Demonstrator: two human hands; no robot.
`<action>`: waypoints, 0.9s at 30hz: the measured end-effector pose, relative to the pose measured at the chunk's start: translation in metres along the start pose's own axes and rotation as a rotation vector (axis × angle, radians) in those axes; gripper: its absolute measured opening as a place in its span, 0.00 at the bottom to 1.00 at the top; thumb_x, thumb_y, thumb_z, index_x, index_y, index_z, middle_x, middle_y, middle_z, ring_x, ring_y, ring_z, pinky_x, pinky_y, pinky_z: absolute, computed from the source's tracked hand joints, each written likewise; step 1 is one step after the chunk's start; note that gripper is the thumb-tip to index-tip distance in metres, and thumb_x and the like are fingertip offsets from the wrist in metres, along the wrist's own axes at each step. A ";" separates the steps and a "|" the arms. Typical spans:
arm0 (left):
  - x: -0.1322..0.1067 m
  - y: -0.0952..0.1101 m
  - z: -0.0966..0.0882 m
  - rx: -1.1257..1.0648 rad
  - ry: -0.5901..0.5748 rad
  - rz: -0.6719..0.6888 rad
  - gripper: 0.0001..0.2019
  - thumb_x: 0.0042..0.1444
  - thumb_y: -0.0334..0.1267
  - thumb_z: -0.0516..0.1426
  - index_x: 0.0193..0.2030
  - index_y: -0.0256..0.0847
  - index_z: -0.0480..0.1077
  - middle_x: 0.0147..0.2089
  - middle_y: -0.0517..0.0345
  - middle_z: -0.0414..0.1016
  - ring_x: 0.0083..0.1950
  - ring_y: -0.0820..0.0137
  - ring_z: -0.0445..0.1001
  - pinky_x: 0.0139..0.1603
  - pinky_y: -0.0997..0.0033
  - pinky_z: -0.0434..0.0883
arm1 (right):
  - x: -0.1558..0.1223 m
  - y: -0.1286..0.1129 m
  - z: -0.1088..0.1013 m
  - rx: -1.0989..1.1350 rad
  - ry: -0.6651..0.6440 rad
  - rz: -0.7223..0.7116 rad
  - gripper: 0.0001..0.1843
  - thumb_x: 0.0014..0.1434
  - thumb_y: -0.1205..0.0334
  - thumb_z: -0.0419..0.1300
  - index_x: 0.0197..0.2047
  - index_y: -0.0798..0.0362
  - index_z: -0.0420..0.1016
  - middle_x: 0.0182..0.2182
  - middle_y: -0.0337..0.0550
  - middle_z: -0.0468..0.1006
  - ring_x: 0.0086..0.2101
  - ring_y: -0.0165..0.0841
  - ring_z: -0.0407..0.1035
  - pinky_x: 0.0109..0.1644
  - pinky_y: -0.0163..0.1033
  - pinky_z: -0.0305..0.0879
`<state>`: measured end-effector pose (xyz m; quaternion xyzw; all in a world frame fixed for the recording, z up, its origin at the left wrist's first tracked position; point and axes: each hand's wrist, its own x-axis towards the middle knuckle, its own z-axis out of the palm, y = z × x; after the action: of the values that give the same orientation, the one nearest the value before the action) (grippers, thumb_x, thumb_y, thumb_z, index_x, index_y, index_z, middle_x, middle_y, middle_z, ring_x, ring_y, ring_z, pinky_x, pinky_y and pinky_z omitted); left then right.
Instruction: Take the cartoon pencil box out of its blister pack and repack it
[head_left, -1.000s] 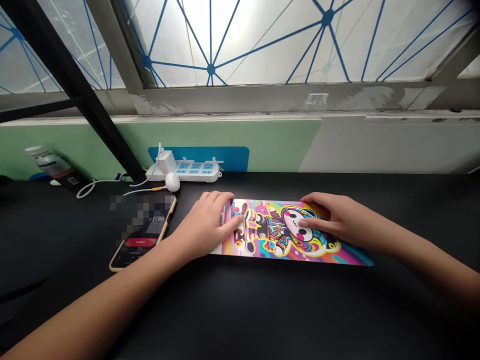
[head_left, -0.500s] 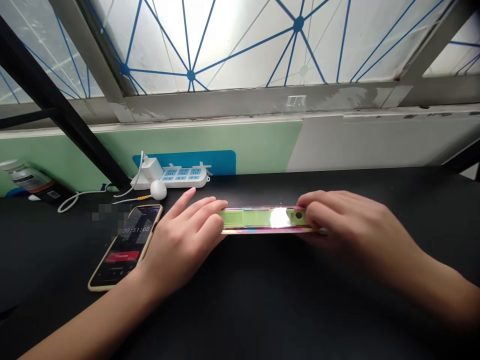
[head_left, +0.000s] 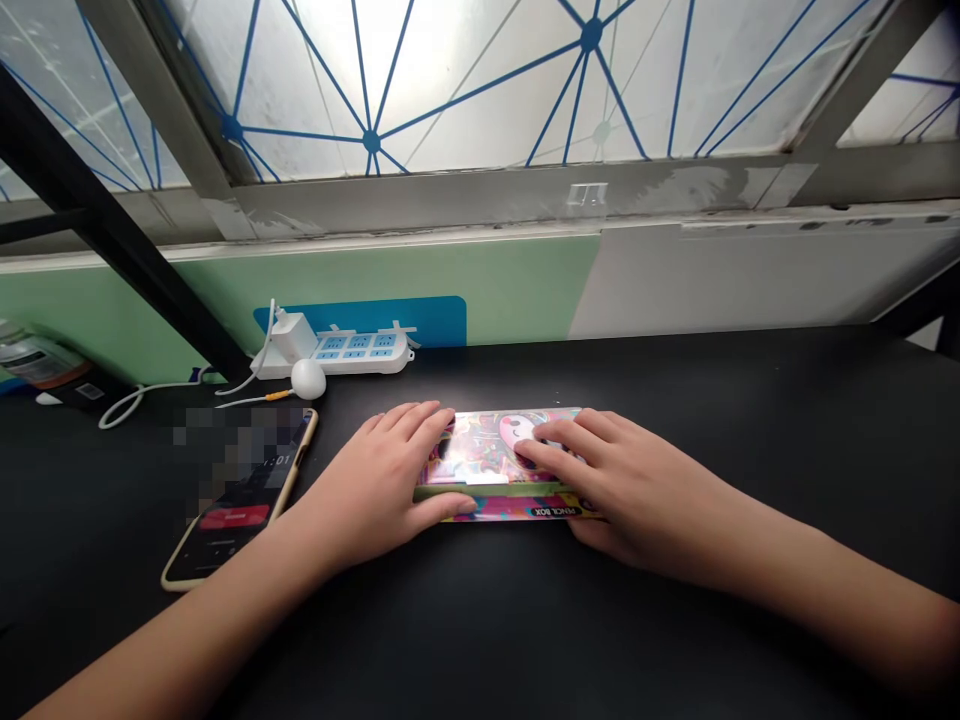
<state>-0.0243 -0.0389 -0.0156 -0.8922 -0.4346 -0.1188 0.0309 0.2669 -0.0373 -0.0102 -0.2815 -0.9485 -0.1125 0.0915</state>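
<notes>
Resting open on a printed pencil box, the left hand covers its left end with fingers spread, thumb along the near side, while the right hand lies across the right end, fingers on the glossy lid. The box sits between them on the black tabletop, long axis crosswise, neither hand clearly nearer, no tight grip showing.

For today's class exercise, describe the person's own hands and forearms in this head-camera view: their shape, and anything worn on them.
Each grip is a bare human hand: the left hand and the right hand both have five slim fingers, with no glove, ring or watch in view. The left forearm and right forearm are bare too, with no sleeve, cable or marking showing.
</notes>
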 end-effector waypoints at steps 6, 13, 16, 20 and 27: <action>0.000 -0.001 0.003 -0.071 -0.043 -0.053 0.34 0.62 0.55 0.61 0.68 0.38 0.63 0.66 0.39 0.69 0.65 0.46 0.68 0.62 0.43 0.69 | -0.001 0.006 -0.010 0.154 -0.029 0.025 0.33 0.59 0.59 0.66 0.66 0.53 0.67 0.56 0.56 0.76 0.50 0.48 0.70 0.53 0.54 0.71; 0.000 0.000 0.005 -0.066 0.003 -0.028 0.37 0.59 0.51 0.65 0.71 0.42 0.59 0.65 0.40 0.68 0.64 0.47 0.67 0.61 0.44 0.70 | -0.003 0.036 -0.011 0.342 -0.056 0.208 0.40 0.60 0.37 0.64 0.67 0.52 0.67 0.63 0.58 0.73 0.60 0.53 0.69 0.59 0.57 0.70; -0.001 0.005 0.004 -0.005 0.118 0.016 0.36 0.59 0.46 0.66 0.71 0.42 0.60 0.65 0.38 0.67 0.63 0.45 0.66 0.63 0.39 0.67 | -0.005 0.045 -0.009 0.381 -0.091 0.307 0.46 0.58 0.32 0.63 0.69 0.52 0.63 0.63 0.58 0.73 0.60 0.53 0.69 0.58 0.57 0.71; -0.003 0.012 0.002 0.126 0.255 0.045 0.36 0.59 0.41 0.66 0.72 0.44 0.58 0.65 0.36 0.64 0.65 0.43 0.64 0.68 0.32 0.59 | -0.006 0.047 -0.011 0.368 -0.019 0.378 0.45 0.54 0.32 0.67 0.66 0.50 0.66 0.58 0.55 0.76 0.55 0.51 0.72 0.55 0.55 0.72; -0.005 0.012 -0.012 0.248 0.354 0.030 0.40 0.62 0.57 0.61 0.74 0.40 0.54 0.67 0.31 0.65 0.67 0.40 0.65 0.71 0.24 0.44 | -0.006 0.041 -0.020 0.170 0.212 0.243 0.40 0.54 0.40 0.71 0.63 0.50 0.67 0.50 0.52 0.78 0.48 0.48 0.73 0.53 0.52 0.68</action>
<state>-0.0198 -0.0518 -0.0047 -0.8532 -0.4203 -0.2187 0.2180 0.2971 -0.0124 0.0140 -0.3719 -0.8987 -0.0489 0.2272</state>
